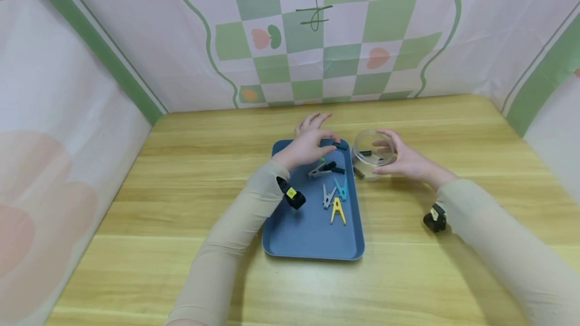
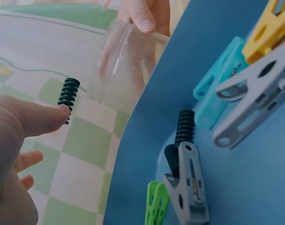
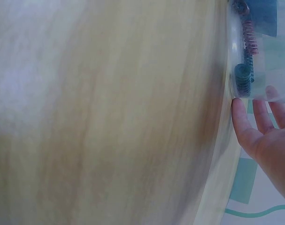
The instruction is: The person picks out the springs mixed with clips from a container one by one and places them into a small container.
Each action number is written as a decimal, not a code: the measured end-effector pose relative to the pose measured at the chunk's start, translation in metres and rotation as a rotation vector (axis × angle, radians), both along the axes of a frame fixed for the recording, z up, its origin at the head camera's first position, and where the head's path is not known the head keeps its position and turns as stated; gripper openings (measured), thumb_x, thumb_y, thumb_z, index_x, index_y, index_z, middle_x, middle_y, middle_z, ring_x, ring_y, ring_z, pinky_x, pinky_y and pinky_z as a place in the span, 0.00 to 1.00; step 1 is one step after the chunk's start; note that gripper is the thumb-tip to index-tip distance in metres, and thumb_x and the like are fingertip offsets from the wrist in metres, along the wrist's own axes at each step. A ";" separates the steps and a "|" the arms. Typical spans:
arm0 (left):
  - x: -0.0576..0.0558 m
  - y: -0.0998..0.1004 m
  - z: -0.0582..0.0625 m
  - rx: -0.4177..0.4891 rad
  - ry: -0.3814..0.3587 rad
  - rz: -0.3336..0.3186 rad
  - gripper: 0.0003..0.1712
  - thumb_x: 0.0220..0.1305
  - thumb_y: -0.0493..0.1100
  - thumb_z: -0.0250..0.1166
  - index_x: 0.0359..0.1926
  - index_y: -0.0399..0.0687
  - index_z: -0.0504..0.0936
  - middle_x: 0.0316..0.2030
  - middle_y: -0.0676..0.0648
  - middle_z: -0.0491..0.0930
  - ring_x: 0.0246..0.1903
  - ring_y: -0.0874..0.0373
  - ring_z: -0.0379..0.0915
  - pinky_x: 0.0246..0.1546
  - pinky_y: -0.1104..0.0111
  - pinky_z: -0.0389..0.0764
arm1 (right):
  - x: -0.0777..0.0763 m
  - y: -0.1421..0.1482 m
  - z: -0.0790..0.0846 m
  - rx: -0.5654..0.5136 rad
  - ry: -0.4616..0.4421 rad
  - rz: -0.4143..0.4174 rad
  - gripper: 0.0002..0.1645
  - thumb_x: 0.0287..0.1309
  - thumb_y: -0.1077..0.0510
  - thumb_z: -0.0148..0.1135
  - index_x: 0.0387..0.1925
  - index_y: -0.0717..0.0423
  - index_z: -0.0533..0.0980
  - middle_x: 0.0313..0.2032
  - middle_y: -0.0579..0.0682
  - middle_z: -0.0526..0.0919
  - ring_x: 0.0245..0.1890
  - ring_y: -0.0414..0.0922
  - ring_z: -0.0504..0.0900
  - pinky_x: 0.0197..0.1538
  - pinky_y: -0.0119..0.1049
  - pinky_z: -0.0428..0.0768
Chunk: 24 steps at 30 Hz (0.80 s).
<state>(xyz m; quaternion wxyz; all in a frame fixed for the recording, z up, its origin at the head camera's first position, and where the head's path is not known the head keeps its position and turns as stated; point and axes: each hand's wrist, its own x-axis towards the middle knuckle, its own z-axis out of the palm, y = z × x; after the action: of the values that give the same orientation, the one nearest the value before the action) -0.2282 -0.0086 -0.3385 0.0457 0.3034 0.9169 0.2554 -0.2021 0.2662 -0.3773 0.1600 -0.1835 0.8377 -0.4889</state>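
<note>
- Reaches forward and inward with the left arm (image 1: 231, 238), covered to the wrist by a beige sleeve (image 1: 217, 258).
- Pinches between thumb (image 2: 43, 119) and index finger (image 1: 331, 136) of the left hand (image 1: 305, 147), back of the hand upward.
- Holds the remaining left fingers (image 2: 28, 161) apart from that pinch, loosely extended.
- Stretches the right arm (image 1: 498, 245) diagonally inward from the lower right of the head view, likewise sleeved.
- Curves the right hand (image 1: 405, 159) into a wide grip, with the thumb on the near side and spread, slightly bent fingers (image 3: 241, 124) opposite.
</note>
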 end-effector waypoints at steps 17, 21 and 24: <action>-0.002 0.005 0.012 0.000 0.036 -0.016 0.08 0.65 0.47 0.62 0.43 0.57 0.83 0.74 0.48 0.45 0.73 0.49 0.30 0.67 0.44 0.35 | -0.001 0.001 -0.001 0.010 0.002 0.003 0.62 0.50 0.61 0.70 0.73 0.54 0.36 0.68 0.68 0.54 0.66 0.67 0.57 0.60 0.63 0.64; -0.001 0.007 0.014 -0.006 0.032 -0.021 0.08 0.65 0.48 0.61 0.43 0.57 0.83 0.74 0.49 0.45 0.73 0.50 0.30 0.67 0.44 0.35 | 0.000 0.001 -0.001 0.008 0.005 0.003 0.62 0.50 0.62 0.70 0.73 0.55 0.36 0.68 0.69 0.55 0.66 0.67 0.58 0.60 0.62 0.64; -0.001 0.009 0.016 -0.015 0.029 -0.020 0.08 0.65 0.48 0.61 0.44 0.58 0.83 0.74 0.49 0.45 0.73 0.50 0.29 0.67 0.44 0.35 | 0.000 0.000 -0.001 0.005 0.004 0.002 0.61 0.50 0.62 0.70 0.72 0.56 0.36 0.68 0.69 0.55 0.66 0.67 0.58 0.60 0.62 0.64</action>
<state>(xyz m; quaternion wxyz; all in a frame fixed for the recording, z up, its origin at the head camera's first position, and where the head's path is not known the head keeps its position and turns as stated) -0.2294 0.0001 -0.3226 0.0372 0.3157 0.9162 0.2438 -0.2021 0.2663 -0.3780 0.1593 -0.1852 0.8391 -0.4861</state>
